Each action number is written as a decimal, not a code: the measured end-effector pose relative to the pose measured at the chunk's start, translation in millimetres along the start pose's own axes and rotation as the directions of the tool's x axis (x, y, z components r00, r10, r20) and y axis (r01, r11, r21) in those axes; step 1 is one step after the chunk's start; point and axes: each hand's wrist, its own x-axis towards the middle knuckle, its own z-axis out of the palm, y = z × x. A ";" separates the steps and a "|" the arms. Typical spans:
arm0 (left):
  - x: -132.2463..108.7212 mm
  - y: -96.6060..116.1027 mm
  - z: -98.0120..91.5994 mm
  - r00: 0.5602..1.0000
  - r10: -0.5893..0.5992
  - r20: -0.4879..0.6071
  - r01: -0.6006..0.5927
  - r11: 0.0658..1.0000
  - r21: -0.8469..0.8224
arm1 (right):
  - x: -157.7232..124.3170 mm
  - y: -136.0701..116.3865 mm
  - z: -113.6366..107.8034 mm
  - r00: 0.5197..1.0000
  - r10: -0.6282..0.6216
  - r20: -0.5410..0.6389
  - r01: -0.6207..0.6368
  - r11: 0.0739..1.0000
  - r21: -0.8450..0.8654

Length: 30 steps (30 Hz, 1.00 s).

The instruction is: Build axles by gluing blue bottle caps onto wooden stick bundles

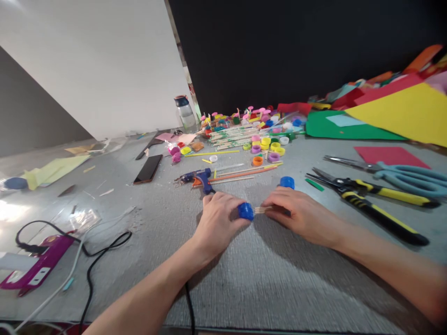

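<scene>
Between the thumb and fingers of my left hand (221, 222) is a blue bottle cap (246, 211), gripped on its side. My right hand (296, 211) pinches a few short pale wooden sticks (260, 210), whose ends point left at the cap; whether they touch it I cannot tell. Just beyond my right hand a second blue bottle cap (287, 182) sits on the table. A blue glue gun (200, 179) with an orange trigger lies beyond my left hand, its black cord partly hidden under that arm.
Pliers (363, 188) and scissors (394, 173) lie to the right. Bottle-cap rings (257, 161) and wooden sticks (230, 137) are heaped at the back. A phone (148, 169) is left of the glue gun; a purple power strip (42, 263) with cables is at the left.
</scene>
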 end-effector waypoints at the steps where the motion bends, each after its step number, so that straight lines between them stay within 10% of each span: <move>1: 0.1 -0.5 0.4 1.000 0.001 -0.001 -0.001 1.000 0.000 | -0.5 0.0 -0.1 1.000 0.000 -0.001 0.000 1.000 0.002; 30: -1.2 0.4 2.9 1.000 0.002 0.000 -0.002 0.999 -0.045 | 0.1 -7.5 10.0 0.998 0.042 -0.050 -0.042 0.999 0.000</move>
